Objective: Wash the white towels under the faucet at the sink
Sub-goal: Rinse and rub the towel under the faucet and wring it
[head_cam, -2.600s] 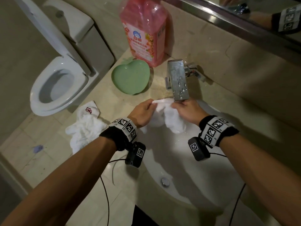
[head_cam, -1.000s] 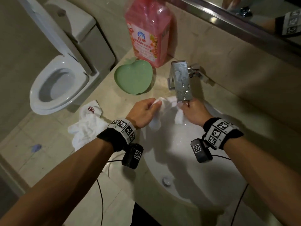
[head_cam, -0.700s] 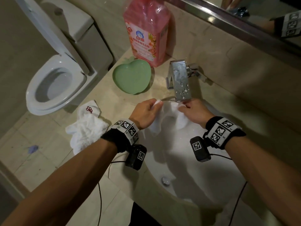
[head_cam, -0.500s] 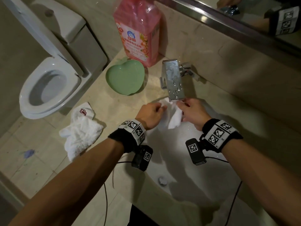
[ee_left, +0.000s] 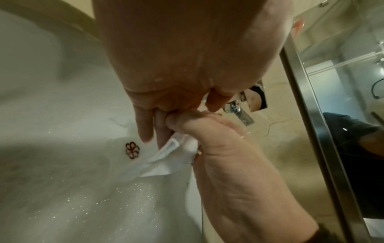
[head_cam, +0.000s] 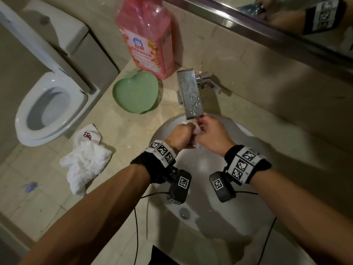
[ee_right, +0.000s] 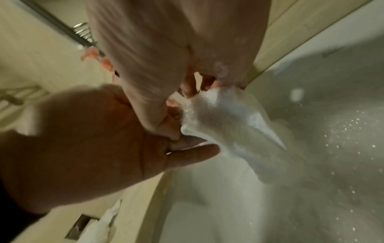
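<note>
A wet white towel (head_cam: 198,131) with a small red flower mark (ee_left: 132,150) is bunched between both hands over the white sink (head_cam: 254,217), just under the chrome faucet (head_cam: 190,96) spout. My left hand (head_cam: 181,135) grips its left part with curled fingers. My right hand (head_cam: 212,136) grips the right part (ee_right: 226,118), knuckles almost touching the left hand. Most of the towel is hidden by the hands in the head view. A second white towel (head_cam: 84,159) with the same red mark lies crumpled on the counter to the left.
A green heart-shaped dish (head_cam: 136,92) and a large pink detergent bottle (head_cam: 147,37) stand behind the sink's left side. A toilet (head_cam: 49,109) with raised lid is at far left. A mirror edge (head_cam: 267,25) runs along the wall. The drain plug (head_cam: 185,212) sits low in the sink.
The hands have drawn together, bunching the towel that was spread between them earlier; much less cloth shows now. The towel on the counter has not moved.
</note>
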